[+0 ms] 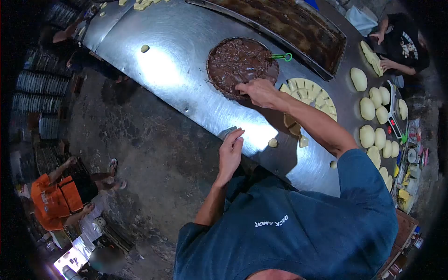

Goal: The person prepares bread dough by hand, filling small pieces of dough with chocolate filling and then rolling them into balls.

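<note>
A round pan of chocolate-brown filling [240, 63] sits on the metal table, and a green-handled utensil [282, 57] rests in it. My right hand [261, 93] is at the pan's near rim with fingers bent together over the filling. Whatever is between those fingertips is hidden. Beneath my right forearm lies a ring of pale dough pieces [322, 95], partly covered by the arm. My left hand [231, 151] is closed at the table's front edge, with a small greyish piece [227, 133] at its fingertips. A small dough lump [273, 142] lies to its right.
A long dark tray [280, 28] stands behind the pan. Several dough balls [367, 109] and a scale [394, 114] are on the right. There, a co-worker's hands [385, 63] touch a dough strip [371, 57]. A person in orange [53, 200] is at lower left.
</note>
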Tool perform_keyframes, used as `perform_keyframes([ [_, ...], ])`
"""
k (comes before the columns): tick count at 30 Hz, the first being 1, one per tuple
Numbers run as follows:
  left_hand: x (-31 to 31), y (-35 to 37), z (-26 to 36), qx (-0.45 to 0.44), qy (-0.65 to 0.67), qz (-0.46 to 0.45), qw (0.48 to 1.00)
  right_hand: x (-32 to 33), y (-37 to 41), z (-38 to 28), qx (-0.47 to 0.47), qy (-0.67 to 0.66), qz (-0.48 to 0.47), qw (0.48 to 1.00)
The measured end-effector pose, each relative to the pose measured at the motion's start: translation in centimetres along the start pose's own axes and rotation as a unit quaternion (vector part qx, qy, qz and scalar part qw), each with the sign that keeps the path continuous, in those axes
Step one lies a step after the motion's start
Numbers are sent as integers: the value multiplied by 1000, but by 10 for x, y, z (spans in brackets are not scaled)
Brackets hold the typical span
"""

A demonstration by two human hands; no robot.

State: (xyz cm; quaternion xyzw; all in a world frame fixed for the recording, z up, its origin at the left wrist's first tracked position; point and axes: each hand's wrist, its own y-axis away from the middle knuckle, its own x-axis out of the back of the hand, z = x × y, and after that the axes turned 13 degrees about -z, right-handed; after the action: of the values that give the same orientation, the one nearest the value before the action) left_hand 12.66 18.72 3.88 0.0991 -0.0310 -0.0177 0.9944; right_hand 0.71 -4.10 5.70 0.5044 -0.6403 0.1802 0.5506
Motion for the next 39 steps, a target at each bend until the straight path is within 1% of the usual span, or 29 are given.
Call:
perform_keyframes([
  [1, -4, -8, 2, -1, -1, 1, 1000, 5, -1, -1, 1, 0, 1, 1000],
  [3, -15, -23, 5, 57, 213, 7, 975, 11, 0, -2, -26, -145, 46, 988],
  [4, -22, -30, 9, 45, 246, 23, 968, 14, -2, 3, -6, -204, 43, 978],
  [5, -28, -36, 11, 45, 244, 19, 969, 13, 3, 4, -10, -205, 47, 978],
  [6, -35, -43, 15, 58, 323, 45, 944, 17, 10, 2, -38, -434, -33, 899],
  [7, -40, -47, 19, 72, 399, 70, 911, 21, 18, -1, -62, -636, -110, 761],
  [8, -44, -47, 23, 66, 440, 68, 893, 17, 34, -10, -39, -731, -111, 672],
  [9, -48, -44, 28, 66, 439, 61, 894, 9, 48, -14, -13, -778, -104, 620],
  [11, -53, -34, 39, 3, 457, 13, 890, 1, 84, -32, 26, -848, -63, 526],
  [12, -59, -26, 43, 13, 453, 53, 890, -7, 101, -35, 29, -860, -46, 508],
  [14, -68, -12, 50, 18, 419, 41, 907, -18, 134, -45, 17, -880, -5, 475],
  [15, -73, -6, 52, 18, 387, 37, 921, -21, 150, -52, -7, -878, 19, 478],
  [16, -80, -3, 42, -5, 376, 35, 926, -30, 163, -53, -6, -884, 29, 466],
  [18, -96, 5, 40, -1, 383, 19, 924, -47, 191, -59, -6, -892, 51, 450],
  [20, -113, 13, 44, 12, 395, 25, 918, -59, 215, -72, -38, -891, 173, 417],
  [21, -122, 18, 46, 12, 391, 18, 920, -68, 226, -80, -26, -873, 210, 439],
  [22, -133, 23, 49, 19, 368, 29, 929, -65, 242, -96, -76, -770, 241, 586],
  [23, -144, 28, 53, 26, 345, 41, 938, -62, 257, -112, -126, -640, 263, 711],
  [24, -154, 37, 65, 32, 327, 24, 944, -78, 263, -118, -119, -524, 348, 769],
  [25, -162, 43, 73, 34, 324, 21, 945, -82, 272, -119, -120, -525, 351, 766],
  [27, -173, 54, 81, -13, 200, 0, 980, -86, 291, -125, -118, -295, 401, 859],
  [28, -173, 57, 80, -19, 136, -5, 990, -84, 300, -127, -122, -313, 395, 855],
  [29, -171, 59, 78, -13, 130, -4, 991, -82, 307, -129, -126, -351, 380, 847],
  [31, -165, 56, 75, -11, 189, -94, 977, -69, 319, -126, -132, -369, 335, 857],
  [32, -160, 55, 73, 20, 260, -153, 953, -67, 320, -123, -133, -340, 349, 863],
  [33, -156, 52, 70, 25, 258, -150, 954, -61, 320, -123, -138, -371, 349, 849],
  [35, -149, 44, 65, 73, 343, -202, 914, -46, 312, -121, -145, -474, 303, 814],
  [37, -146, 37, 63, 97, 364, -185, 908, -57, 296, -112, -160, -446, 299, 829],
  [39, -140, 30, 55, 69, 393, -144, 906, -63, 280, -112, -179, -416, 295, 841],
])
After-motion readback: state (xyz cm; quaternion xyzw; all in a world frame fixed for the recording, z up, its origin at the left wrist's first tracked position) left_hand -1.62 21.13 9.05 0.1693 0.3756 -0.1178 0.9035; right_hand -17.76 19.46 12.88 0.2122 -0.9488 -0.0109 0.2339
